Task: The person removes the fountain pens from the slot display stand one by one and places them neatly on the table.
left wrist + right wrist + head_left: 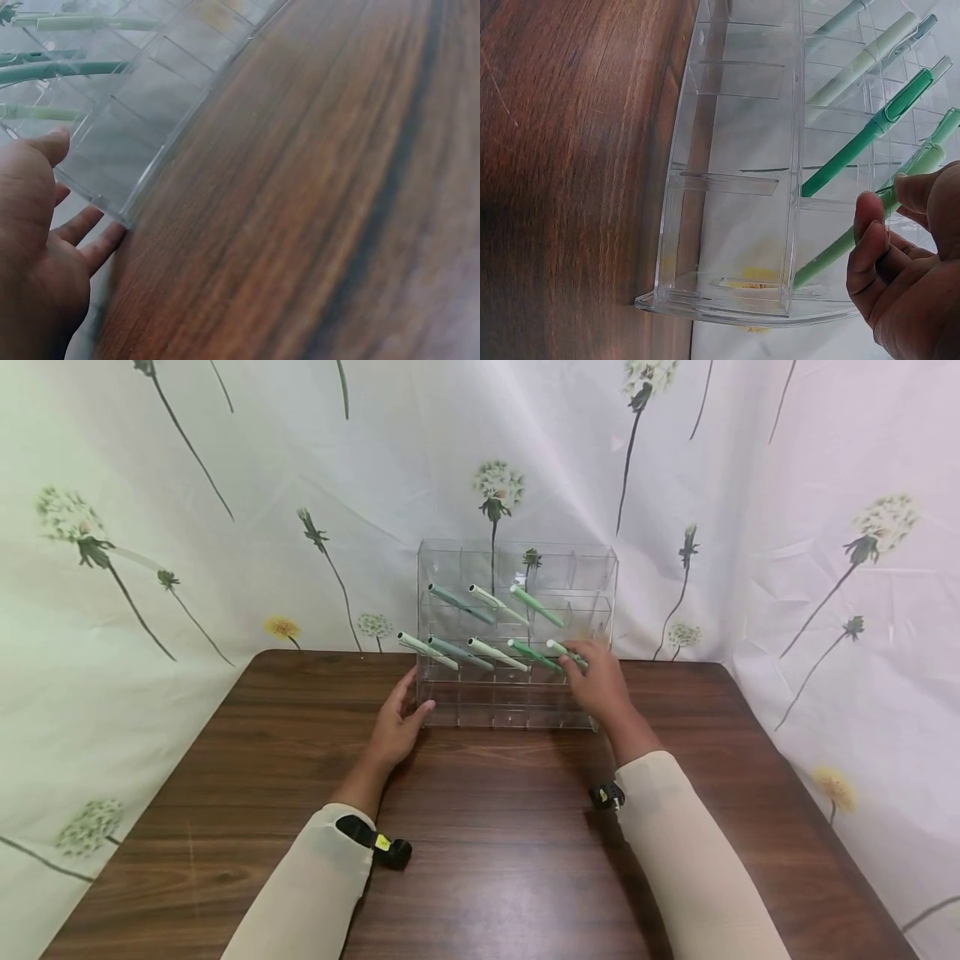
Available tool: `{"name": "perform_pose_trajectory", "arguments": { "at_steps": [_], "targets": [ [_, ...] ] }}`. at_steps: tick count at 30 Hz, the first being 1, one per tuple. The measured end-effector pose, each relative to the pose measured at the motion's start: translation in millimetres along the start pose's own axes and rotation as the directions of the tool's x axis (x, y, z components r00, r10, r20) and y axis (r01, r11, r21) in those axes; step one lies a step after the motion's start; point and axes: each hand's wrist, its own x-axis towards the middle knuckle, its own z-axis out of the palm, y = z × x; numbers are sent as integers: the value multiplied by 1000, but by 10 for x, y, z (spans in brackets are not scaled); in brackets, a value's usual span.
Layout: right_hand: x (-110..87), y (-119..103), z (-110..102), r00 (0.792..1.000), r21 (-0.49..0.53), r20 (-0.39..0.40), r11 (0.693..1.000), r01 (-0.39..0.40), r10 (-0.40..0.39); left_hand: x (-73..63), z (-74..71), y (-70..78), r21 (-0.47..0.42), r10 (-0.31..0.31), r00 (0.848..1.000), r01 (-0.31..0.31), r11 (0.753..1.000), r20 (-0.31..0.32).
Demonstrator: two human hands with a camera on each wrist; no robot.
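Note:
A clear plastic pen rack (510, 717) with stepped, divided tiers stands on the table. My right hand (600, 681) pinches a light green pen (829, 262) between thumb and fingers, at the right end of a middle tier; its lower end sits in the compartment. Beside it leans a darker green pen (851, 157). My left hand (395, 727) is at the rack's lower left corner, fingers extended along the side and thumb at the front. In the left wrist view, the fingertips (112, 234) meet the rack's bottom corner.
More pens lean in two tiers, among them a grey-green pen (461, 603), a cream pen (498, 604) and a mint pen (536, 605). The brown wooden table (480, 843) ends at a white curtain (420, 460) with dandelion prints close behind the rack.

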Motion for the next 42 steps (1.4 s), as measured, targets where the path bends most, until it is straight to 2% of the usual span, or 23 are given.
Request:
{"name": "perform_pose_trajectory", "arguments": {
  "at_steps": [9, 15, 20, 30, 35, 42],
  "targets": [
    [-2, -17, -8, 1000, -18, -3, 999, -30, 30, -3, 3, -5, 15, -11, 1000, 11, 1000, -15],
    [8, -16, -18, 997, 47, -8, 996, -74, 74, -3, 9, 0, 9, -33, 999, 33, 999, -1],
    [4, -21, -34, 995, 103, -2, 990, -95, 96, -2, 5, -18, 19, -29, 1000, 29, 999, -1],
    [1, -32, -29, 994, 151, 7, 983, -107, 107, -18, -2, -32, 29, -13, 1000, 13, 1000, -7],
    [-8, -36, -17, 992, 210, 2, 970, -122, 124, -19, 1, -23, 19, -4, 1000, 4, 1000, -10],
    [3, -32, 15, 985, 328, -14, 931, -160, 174, -17, 2, -22, 1, -4, 1000, 4, 1000, -10]
  ]
}}
